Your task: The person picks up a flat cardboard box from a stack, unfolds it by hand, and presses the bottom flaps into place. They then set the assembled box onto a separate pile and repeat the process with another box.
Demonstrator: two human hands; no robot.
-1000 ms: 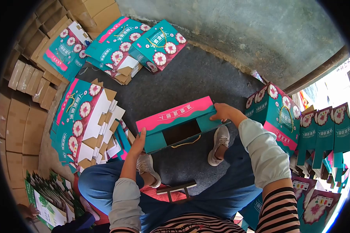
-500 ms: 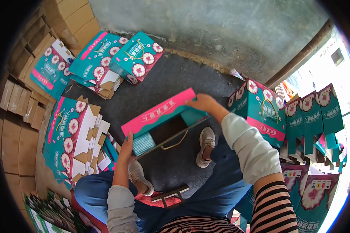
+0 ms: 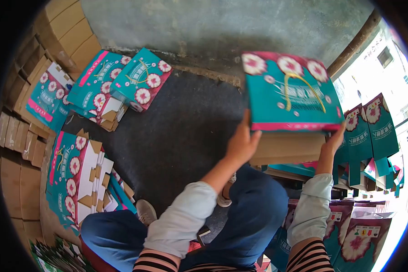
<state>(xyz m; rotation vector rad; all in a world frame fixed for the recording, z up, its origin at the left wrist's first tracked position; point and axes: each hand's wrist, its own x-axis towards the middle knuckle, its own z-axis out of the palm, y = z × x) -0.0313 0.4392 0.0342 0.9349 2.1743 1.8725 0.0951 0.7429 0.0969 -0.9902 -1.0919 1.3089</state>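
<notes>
1. Head view, the box: the teal box (image 3: 299,97) has a yellow cord handle (image 3: 286,90) on its wide side; round white-and-purple pictures run along its far edge, and a pink strip (image 3: 294,126) runs along its near edge; plain brown card (image 3: 283,147) shows just under the strip.
2. Head view, the hands: the left hand (image 3: 241,146) grips the near left corner; the right hand (image 3: 333,143) grips the near right corner; the box is out to the right, near the hanging teal flaps (image 3: 381,122) and before the grey wall (image 3: 204,27); I cannot tell if it touches anything below.
3. Head view, what is different: a second ago the hands held a long pink-and-teal box over the middle of the dark floor (image 3: 186,131); now they are farther right and reach farther out; I cannot tell if this is that same box; a standing box showed plainly on the right then, and now the held box covers that spot; the stack on the left (image 3: 70,177) looks the same.
</notes>
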